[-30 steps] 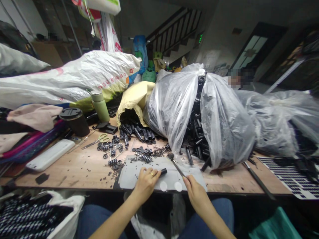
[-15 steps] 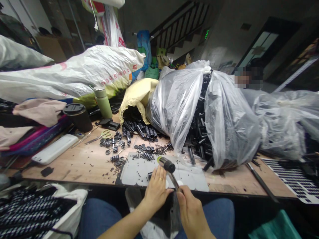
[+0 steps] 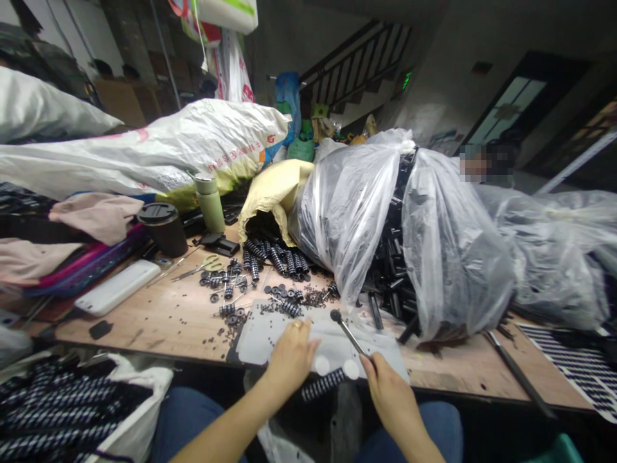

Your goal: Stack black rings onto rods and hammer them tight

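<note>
My left hand (image 3: 292, 350) is over the front of a grey mat (image 3: 255, 350), its thumb apart from its partly bent fingers and nothing visible between them. Close to its right, a black-and-white patterned tube (image 3: 322, 386) is at the table's front edge, apart from both hands. The fingers of my right hand (image 3: 390, 386) are wrapped around the handle of a small hammer (image 3: 351, 334). Its metal shaft slants forward and left over the mat, and its dark round head seems to be seen end-on. Two pale round discs (image 3: 351, 369) lie between my hands.
Beyond the mat lie small black parts and patterned tubes (image 3: 292, 262) spilling from a yellow sack (image 3: 274, 186). Plastic bags (image 3: 453, 244) of black tubes bulge at the right. Scissors (image 3: 209, 263), cups and a white box (image 3: 118, 287) sit left. A bag (image 3: 149, 392) of patterned pieces stands below.
My left hand has shifted slightly left and away from the hammer. The hammer has moved right and its head has turned. The patterned tube now shows at the table's front edge.
</note>
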The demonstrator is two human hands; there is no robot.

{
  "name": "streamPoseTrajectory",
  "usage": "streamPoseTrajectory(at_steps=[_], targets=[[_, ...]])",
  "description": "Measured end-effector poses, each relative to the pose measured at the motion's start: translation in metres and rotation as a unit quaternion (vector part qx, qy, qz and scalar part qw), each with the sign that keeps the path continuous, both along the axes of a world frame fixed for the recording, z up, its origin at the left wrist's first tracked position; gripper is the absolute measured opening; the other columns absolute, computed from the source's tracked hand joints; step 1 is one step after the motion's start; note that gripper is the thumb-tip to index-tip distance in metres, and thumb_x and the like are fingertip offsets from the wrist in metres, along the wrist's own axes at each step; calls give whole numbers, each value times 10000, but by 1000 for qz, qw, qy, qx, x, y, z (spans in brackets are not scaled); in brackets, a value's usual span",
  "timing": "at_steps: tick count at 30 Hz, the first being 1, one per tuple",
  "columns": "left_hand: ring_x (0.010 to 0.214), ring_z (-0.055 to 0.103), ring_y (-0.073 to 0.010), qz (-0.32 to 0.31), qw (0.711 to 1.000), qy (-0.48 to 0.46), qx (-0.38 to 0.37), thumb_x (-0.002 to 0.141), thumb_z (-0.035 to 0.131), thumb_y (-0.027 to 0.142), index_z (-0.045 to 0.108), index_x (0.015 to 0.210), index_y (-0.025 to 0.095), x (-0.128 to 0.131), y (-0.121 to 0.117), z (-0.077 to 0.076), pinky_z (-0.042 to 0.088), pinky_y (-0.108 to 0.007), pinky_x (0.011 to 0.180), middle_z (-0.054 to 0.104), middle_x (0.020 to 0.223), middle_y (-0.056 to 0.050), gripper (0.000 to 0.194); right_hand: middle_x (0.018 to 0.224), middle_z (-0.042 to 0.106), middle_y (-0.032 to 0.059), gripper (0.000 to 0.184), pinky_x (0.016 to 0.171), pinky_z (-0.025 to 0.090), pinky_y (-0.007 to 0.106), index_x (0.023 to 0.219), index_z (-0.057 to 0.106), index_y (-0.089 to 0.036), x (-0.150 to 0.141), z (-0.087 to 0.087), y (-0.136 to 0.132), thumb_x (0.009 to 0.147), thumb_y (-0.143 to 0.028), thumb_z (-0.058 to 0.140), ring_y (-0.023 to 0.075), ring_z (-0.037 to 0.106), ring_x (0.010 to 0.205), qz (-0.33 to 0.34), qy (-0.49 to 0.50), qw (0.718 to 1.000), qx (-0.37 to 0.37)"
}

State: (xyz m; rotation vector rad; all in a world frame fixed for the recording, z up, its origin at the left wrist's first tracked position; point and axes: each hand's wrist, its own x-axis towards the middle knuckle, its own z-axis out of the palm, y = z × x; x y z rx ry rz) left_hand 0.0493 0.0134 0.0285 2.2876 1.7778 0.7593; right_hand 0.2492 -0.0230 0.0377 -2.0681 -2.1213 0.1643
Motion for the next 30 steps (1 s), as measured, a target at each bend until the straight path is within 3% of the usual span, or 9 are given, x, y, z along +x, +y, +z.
streamPoseTrajectory(at_steps=[3,5,9,13,16,19,21,24,30], targets=[[974,501,-278,158,987,11,2,841,407,377,437,1175,64,-12,32,2,417,-385,799,511,1061,-198,458,688,615,50,311,530,376,298,762,458,-218,10,-14,11,896,-412,256,235,612,638,-13,-25,1000,11],[952,506,-288,183,982,33,-30,810,458,381,493,1084,43,-16,47,0,412,-382,788,514,1036,-210,437,741,603,74,292,602,409,330,782,482,-203,8,-18,19,888,-400,295,246,593,724,5,-10,999,52],[897,521,-233,145,985,54,-81,741,499,207,530,965,85,-31,44,1,399,-327,804,543,931,-133,257,889,580,98,238,759,416,348,922,508,-173,-20,-6,45,884,-339,340,226,533,872,87,98,984,119],[909,513,-245,137,985,74,-74,728,479,177,534,963,95,-54,20,3,401,-346,805,536,937,-133,255,942,587,85,203,821,379,333,948,540,-172,-75,9,89,879,-231,358,207,493,925,173,140,972,81],[909,514,-251,139,983,98,-65,781,393,120,573,877,93,-60,13,-2,405,-366,810,561,917,-141,205,923,612,92,201,821,356,343,856,586,-179,-119,7,124,839,-134,391,217,476,951,200,152,966,66],[900,530,-233,162,981,98,-42,744,316,-22,550,1009,72,-60,16,-12,421,-361,805,585,922,-142,366,793,634,117,225,819,341,364,685,601,-161,-146,-1,147,776,-53,425,228,490,922,207,172,962,49],[934,530,-231,170,983,70,-9,723,307,-52,491,1122,63,-61,19,-18,423,-366,827,581,970,-154,454,761,638,120,197,829,339,372,649,603,-155,-151,-6,153,743,-49,466,232,500,918,206,196,958,43],[960,536,-233,155,987,-30,37,784,352,41,511,1083,65,-64,19,-21,435,-363,840,566,1014,-166,339,871,637,108,131,821,370,355,785,626,-147,-146,-9,150,708,-90,536,215,525,900,193,254,947,37],[819,591,-183,70,972,-222,17,816,448,255,576,846,161,-63,10,1,483,-308,746,622,838,-63,161,776,669,40,193,669,479,272,851,633,-148,-139,-14,128,675,-225,613,149,610,700,159,415,895,-24]])
